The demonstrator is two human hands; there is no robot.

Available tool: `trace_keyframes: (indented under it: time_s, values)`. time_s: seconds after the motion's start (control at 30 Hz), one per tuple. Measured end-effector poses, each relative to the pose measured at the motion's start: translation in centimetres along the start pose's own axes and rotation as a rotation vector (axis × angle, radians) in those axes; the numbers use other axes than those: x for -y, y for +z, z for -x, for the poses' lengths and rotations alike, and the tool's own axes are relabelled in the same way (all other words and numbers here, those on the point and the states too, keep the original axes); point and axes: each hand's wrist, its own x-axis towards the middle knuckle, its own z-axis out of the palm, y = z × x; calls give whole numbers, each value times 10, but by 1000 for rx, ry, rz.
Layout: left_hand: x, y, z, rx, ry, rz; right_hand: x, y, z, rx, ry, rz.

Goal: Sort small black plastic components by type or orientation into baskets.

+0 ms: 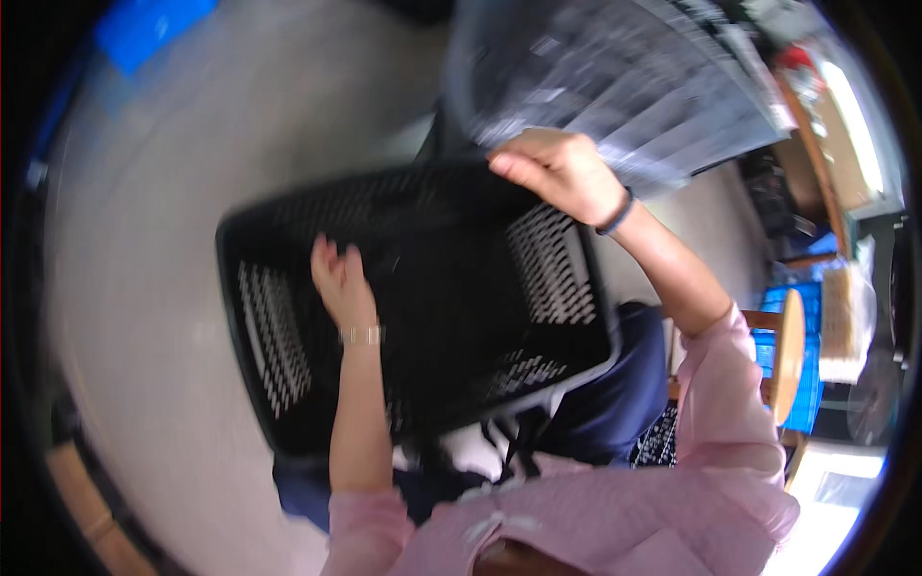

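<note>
A black plastic basket (456,312) with slotted side walls rests across my lap, tilted a little. No items can be made out inside it. My right hand (565,173) is closed over the rim at its far right corner, the thumb lying along the edge. Over the basket's left half hovers my left hand (343,280), its fingers loosely bent and apart, with nothing seen in them. Motion blur softens the left fingertips.
Beyond my right hand stands a large grey translucent plastic container (624,86), blurred. To the right are a wooden chair (789,355) and a blue crate (805,408). A blue object (149,29) lies on the floor (163,259) at the far left.
</note>
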Motion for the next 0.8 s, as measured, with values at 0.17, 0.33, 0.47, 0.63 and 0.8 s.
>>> trace_keyframes:
  time_s: [0.17, 0.33, 0.47, 0.63, 0.8]
  values:
    - [-8, -34, -30, -365, -89, 164, -35, 224, 24, 621, 74, 108]
    - [-7, -27, -3, -277, -46, 167, -47, 338, 32, 596, 103, 256]
    - [6, -23, -1, -245, -11, 177, -60, 362, 30, 643, 268, 391]
    - [9, -21, -3, -131, -50, 19, -77, 309, 39, 611, 835, -1002]
    - [6, -17, 2, 226, -228, -140, -35, 196, 45, 624, 797, -1926]
